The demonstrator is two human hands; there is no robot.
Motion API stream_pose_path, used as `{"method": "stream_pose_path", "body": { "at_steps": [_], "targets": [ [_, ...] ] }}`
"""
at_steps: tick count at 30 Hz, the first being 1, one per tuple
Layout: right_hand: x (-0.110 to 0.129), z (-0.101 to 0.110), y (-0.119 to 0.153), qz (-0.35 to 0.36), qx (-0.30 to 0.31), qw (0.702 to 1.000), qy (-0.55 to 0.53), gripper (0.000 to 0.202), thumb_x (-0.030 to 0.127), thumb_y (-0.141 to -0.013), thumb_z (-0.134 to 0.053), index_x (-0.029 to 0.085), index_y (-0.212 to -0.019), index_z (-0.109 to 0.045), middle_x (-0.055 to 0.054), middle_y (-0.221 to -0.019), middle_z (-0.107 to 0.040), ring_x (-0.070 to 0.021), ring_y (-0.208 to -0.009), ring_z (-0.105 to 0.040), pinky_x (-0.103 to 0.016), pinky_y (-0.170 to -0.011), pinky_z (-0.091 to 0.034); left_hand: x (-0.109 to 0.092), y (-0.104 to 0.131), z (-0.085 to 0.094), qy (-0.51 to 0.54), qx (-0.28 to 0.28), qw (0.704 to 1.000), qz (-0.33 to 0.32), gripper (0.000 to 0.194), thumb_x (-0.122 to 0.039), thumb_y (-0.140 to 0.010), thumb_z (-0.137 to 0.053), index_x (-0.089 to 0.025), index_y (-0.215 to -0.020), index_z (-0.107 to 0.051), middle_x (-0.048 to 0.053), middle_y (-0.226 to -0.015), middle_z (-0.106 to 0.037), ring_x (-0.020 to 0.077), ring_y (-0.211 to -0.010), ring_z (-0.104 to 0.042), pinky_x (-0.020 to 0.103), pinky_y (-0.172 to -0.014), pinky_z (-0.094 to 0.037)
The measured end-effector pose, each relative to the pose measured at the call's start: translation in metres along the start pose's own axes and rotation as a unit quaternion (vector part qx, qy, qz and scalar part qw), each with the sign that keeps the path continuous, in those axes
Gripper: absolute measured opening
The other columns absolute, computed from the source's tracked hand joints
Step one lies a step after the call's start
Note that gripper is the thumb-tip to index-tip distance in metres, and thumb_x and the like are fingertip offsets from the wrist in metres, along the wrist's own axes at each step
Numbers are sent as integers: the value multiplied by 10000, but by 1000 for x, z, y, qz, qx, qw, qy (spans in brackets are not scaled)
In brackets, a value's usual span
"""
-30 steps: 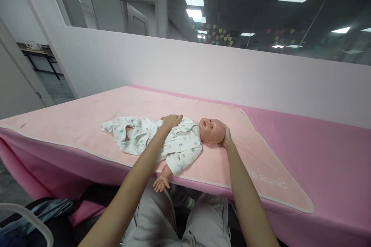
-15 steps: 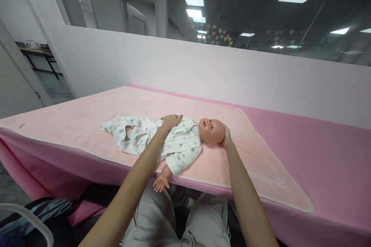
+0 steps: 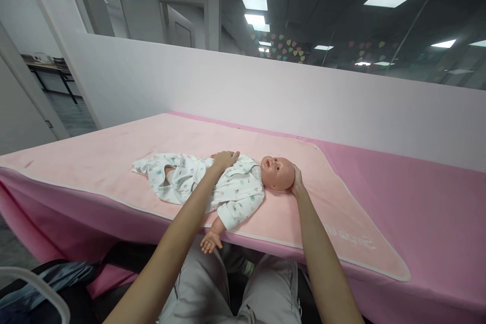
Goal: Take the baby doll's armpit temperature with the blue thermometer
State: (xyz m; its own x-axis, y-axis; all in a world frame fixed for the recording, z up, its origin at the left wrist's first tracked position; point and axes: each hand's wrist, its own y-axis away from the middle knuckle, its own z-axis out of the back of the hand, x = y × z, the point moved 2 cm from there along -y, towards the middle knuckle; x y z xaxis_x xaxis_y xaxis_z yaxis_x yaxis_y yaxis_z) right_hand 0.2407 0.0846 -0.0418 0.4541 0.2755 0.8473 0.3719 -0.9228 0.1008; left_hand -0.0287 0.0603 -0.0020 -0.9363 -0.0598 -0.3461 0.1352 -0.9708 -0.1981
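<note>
A baby doll (image 3: 241, 187) in white patterned clothes lies on its back on a light pink mat (image 3: 114, 147), its head toward the right. My left hand (image 3: 226, 160) rests on the doll's chest, palm down, its fingers lying flat on the clothing. Against the crown of the doll's bald head (image 3: 278, 173) is my right hand (image 3: 297, 179), cupped around its far right side; most of its fingers are hidden behind the head. One doll arm (image 3: 213, 235) hangs over the near edge of the mat.
Under the mat is a darker pink cloth (image 3: 436, 202) over the table. A low white wall (image 3: 266, 86) with glass above runs behind it. At the lower left stand a curved pale rail (image 3: 38, 283) and dark fabric.
</note>
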Motion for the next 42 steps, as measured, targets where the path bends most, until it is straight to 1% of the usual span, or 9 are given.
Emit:
{"method": "stream_pose_path", "body": {
  "at_steps": [8,13,25,31,42],
  "targets": [
    [-1,2,0,3,4,1000,-1,474,516,-784,-395,191,-1026,-641,-66,-1031,-683,-272,-988,-621,-440,-907,-468,0,0,0,-2,2,1000,2,587,-514,-854,-178,-187,-896,-664,111,-964,-683,271,-931,-601,369,-824,-412],
    [-2,4,-2,10,2,1000,-3,458,504,-793,-389,193,-1012,-644,-62,-1023,-687,-270,-997,-618,-442,-920,-461,0,0,-1,-5,2,1000,11,578,-509,-853,-184,-193,-878,-667,105,-957,-686,280,-929,-599,393,-835,-403],
    [-2,2,0,7,12,1000,-3,465,503,-790,-397,189,-1028,-643,-62,-1039,-682,-275,-1005,-613,-435,-907,-469,2,0,-1,-2,-5,1000,0,589,-520,-852,-183,-184,-842,-667,109,-911,-689,278,-894,-607,383,-805,-415],
    [-2,2,0,6,6,1000,-2,462,502,-792,-390,191,-1022,-644,-58,-1018,-689,-262,-969,-629,-406,-880,-487,2,-2,-2,3,-7,1000,-1,588,-527,-847,-193,-182,-867,-668,117,-950,-681,291,-921,-595,391,-806,-408],
    [2,-7,6,15,-3,1000,-4,465,473,-786,-395,156,-1029,-633,-76,-1023,-687,-249,-953,-637,-384,-849,-502,4,-2,-3,21,-9,1000,-5,574,-516,-847,-219,-166,-815,-674,114,-862,-690,279,-849,-607,378,-785,-407]
  ]
}}
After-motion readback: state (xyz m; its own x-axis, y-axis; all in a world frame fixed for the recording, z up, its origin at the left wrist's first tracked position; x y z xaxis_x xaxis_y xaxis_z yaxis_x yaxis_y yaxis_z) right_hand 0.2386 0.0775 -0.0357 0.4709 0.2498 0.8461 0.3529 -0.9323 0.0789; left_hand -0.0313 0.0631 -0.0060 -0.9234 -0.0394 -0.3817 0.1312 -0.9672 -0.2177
